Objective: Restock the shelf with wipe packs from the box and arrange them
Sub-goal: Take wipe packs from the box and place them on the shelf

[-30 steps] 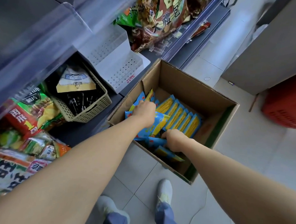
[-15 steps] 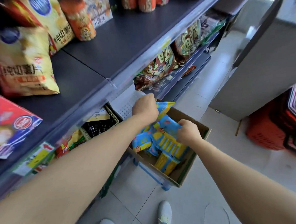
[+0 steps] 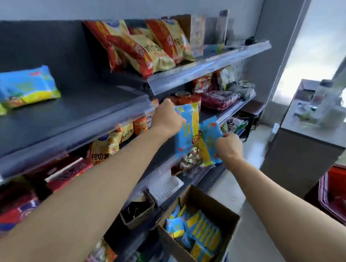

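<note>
Clutching blue wipe packs [image 3: 189, 135], the left grip [image 3: 167, 119] and right grip [image 3: 229, 146] hold them above the box [image 3: 220, 213], beside the shelf [image 3: 70, 111]. Best to lay them flat next to the shelved pack [image 3: 26, 86], edges aligned.

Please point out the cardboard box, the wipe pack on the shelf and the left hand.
cardboard box [image 3: 218, 210]: head view, bare inner wall.
wipe pack on the shelf [image 3: 26, 86]: head view, front middle.
left hand [image 3: 167, 119]: head view, its back.
</note>
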A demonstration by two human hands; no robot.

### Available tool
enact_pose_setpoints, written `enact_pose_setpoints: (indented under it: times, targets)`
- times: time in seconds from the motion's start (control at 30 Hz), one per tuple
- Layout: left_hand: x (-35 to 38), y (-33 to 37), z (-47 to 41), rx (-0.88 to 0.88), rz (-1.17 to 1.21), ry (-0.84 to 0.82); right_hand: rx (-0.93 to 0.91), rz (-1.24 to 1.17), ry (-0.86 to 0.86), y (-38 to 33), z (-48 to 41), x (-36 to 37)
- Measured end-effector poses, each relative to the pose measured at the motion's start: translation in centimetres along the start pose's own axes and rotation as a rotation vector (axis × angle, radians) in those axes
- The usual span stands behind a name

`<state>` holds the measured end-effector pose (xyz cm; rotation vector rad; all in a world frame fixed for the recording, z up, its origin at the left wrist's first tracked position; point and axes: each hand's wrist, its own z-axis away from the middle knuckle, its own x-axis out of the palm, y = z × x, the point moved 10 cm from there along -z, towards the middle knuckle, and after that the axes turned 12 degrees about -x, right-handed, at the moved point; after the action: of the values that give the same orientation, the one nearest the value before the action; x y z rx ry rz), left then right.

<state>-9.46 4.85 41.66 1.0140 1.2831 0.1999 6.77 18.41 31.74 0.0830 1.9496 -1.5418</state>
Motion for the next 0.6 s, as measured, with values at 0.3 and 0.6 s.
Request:
enact_pose_setpoints:
  times: [0.3,0.6]
  targets:
    - [-15.0,-5.0,1.6,-0.291,0.795,-0.077,-0.301,-0.137,0.032,-18.4,2.8,2.4]
    - [-30.4,-18.7,3.0,-0.467,1.143,0.201,-0.526,-0.305,-0.096,-33.2,7.9,13.8]
